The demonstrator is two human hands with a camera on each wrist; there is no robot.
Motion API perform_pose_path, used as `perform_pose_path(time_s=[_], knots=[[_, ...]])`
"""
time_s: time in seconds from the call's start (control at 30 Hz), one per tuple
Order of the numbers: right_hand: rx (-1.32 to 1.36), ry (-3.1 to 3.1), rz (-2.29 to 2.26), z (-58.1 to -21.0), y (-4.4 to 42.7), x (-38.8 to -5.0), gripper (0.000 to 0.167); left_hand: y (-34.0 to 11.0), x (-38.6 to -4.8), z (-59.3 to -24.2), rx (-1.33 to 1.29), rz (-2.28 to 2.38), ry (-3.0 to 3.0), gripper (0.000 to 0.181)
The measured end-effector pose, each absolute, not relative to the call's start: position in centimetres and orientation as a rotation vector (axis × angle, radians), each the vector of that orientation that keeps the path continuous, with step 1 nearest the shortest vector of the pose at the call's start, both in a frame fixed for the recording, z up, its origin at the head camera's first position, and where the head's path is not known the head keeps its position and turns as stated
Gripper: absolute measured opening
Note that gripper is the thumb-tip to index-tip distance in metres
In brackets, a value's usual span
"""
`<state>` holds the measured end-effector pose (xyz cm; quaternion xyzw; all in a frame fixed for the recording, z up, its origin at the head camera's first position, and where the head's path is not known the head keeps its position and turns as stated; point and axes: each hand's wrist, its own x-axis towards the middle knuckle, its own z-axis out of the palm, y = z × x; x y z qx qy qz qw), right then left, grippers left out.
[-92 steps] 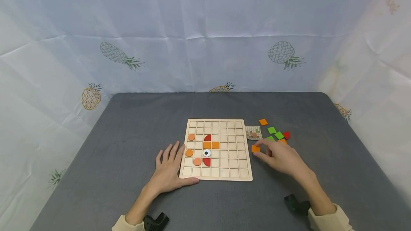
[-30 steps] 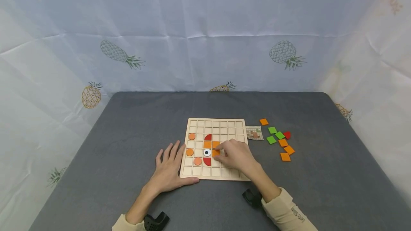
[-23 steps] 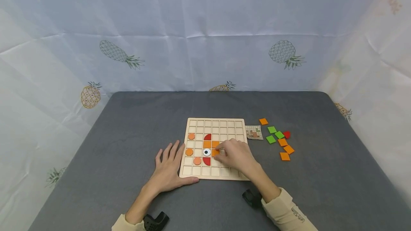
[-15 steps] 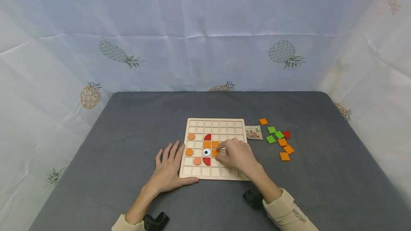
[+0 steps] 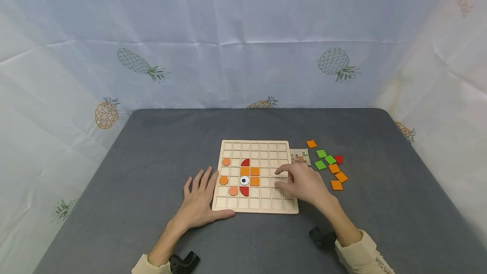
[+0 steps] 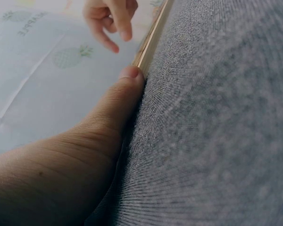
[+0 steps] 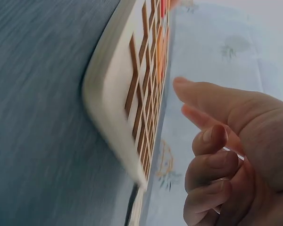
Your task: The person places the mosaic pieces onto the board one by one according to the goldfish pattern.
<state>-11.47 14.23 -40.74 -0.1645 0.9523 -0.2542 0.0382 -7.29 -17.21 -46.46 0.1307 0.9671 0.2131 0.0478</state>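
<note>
A wooden grid board [image 5: 265,203] lies on the table, its left edge beside my left hand [image 5: 198,204]. That hand's fingers are spread along the edge, and its thumb touches the board's near side in the left wrist view. Over the board's right part hovers my right hand [image 5: 304,183], thumb and index finger apart with nothing between them, the other fingers curled. In the grid sit several orange square tiles [image 5: 254,181], a white eye disc [image 5: 244,180], red quarter-round pieces [image 5: 245,162] and orange round pieces [image 5: 223,180].
Right of the board lie several loose orange squares [image 5: 336,185], green squares [image 5: 320,165] and a red piece [image 5: 338,159]. A small printed pattern card [image 5: 299,154] sits against the board's right edge, partly behind my right hand. The grey table [image 5: 171,138] ends at a pineapple-print curtain [image 5: 228,75].
My right hand brought an orange square from the right to the grid, let go of it beside the eye disc, and has moved back rightward. The left hand has stayed in place.
</note>
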Motion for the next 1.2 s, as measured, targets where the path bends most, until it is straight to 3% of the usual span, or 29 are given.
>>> perform_pose_path(time_s=[1.2], knots=[[-0.299,2.939,-0.713,-42.1,26.8,-8.9,0.039,-17.1,-7.3,-46.5,0.393,0.661,2.953,0.124]])
